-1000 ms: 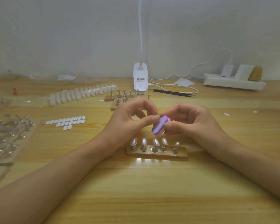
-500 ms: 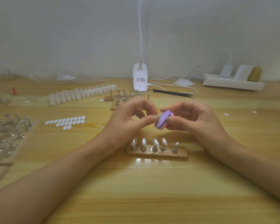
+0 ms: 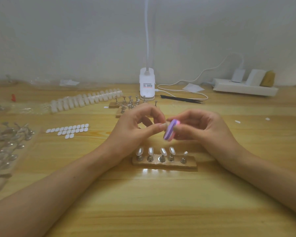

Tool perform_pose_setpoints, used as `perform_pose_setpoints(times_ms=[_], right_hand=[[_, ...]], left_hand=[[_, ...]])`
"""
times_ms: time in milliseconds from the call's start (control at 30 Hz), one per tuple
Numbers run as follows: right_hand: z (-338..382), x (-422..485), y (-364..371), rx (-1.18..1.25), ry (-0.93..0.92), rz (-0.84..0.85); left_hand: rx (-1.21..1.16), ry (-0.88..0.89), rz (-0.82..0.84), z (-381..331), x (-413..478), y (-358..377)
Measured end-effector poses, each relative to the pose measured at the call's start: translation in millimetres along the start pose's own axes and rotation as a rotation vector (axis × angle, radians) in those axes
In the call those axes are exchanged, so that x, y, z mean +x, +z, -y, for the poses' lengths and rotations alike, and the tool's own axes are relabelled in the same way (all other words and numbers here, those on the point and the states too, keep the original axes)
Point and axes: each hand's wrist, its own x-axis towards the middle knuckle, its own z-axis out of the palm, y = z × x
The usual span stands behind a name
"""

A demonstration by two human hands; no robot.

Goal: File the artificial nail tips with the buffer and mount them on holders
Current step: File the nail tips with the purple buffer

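My right hand (image 3: 202,129) grips a small purple and pink buffer (image 3: 170,130) above the table's middle. My left hand (image 3: 135,129) pinches a nail tip against the buffer's left face; the tip is almost hidden between fingertip and buffer. Just below the hands a wooden holder block (image 3: 164,164) carries several metal stands, most of them topped with pale nail tips (image 3: 150,151). The rightmost stand (image 3: 184,157) has a small top only.
A strip of loose nail tips (image 3: 85,100) and a sheet of white adhesive tabs (image 3: 68,130) lie at the left. More holder blocks (image 3: 126,104), a lamp base (image 3: 147,84), black tweezers (image 3: 181,99), a power strip (image 3: 244,88) and bagged metal stands (image 3: 5,142) surround the workspace.
The buffer has slid up and then back down against the pinched nail tip, turning more upright. Both hands stay in about the same place.
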Motion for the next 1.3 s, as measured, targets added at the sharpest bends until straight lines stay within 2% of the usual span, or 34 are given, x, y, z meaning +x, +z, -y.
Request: perform_pose_setpoints(times_ms=[67, 100, 200, 333, 433, 467, 567, 600, 700, 833, 933, 967, 1067, 1200, 1300], right_hand=[[0.7, 2.5, -3.6, 0.057, -0.024, -0.134], [1.0, 2.6, -4.0, 0.061, -0.018, -0.135], [-0.2, 0.1, 0.1, -0.01, 0.011, 0.033], [1.0, 4.2, -5.2, 0.084, -0.038, -0.162], [-1.3, 0.8, 0.2, 0.021, 0.025, 0.019], [-1.7, 1.3, 0.7, 0.028, 0.021, 0.011], [1.7, 5.7, -5.5, 0.105, -0.012, -0.174], [2.1, 5.2, -5.2, 0.097, 0.006, -0.152], [-0.9, 0.0, 1.8, 0.021, 0.061, 0.048], [3.0, 4.7, -6.0, 0.106, 0.005, -0.153], [1.1, 0.1, 0.1, 0.059, 0.071, 0.046], [0.1, -0.1, 1.4, 0.051, 0.062, 0.053], [1.5, 5.4, -4.8, 0.106, 0.011, -0.13], [0.1, 5.2, -3.4, 0.079, 0.09, -0.026], [4.2, 7.5, -6.8, 0.099, 0.04, -0.115]], left_hand=[[0.0, -0.003, 0.0, -0.1, 0.2, 0.2], [-0.001, -0.003, 0.0, 0.1, 0.3, 0.1], [-0.004, 0.002, 0.002, 0.2, 0.0, -0.1], [-0.005, -0.001, 0.007, -0.2, -0.6, -0.1], [0.002, 0.01, 0.003, -0.5, 0.0, 0.2], [-0.002, 0.009, 0.004, -0.9, 0.0, 0.1], [0.005, 0.0, 0.007, -1.0, -0.3, 0.1], [0.001, -0.003, 0.004, -0.7, -0.3, 0.1], [-0.004, 0.0, -0.004, -0.9, -0.2, 0.1], [0.02, 0.003, 0.004, -1.5, 0.2, 0.3], [-0.006, -0.004, -0.014, -0.4, 0.5, 0.0], [-0.008, -0.006, -0.013, -0.5, 0.7, 0.1], [-0.003, -0.01, 0.0, -1.9, 0.2, 0.0], [0.026, -0.003, 0.013, -4.2, -1.7, 0.8], [0.014, -0.012, 0.008, -4.2, -1.0, 1.0]])
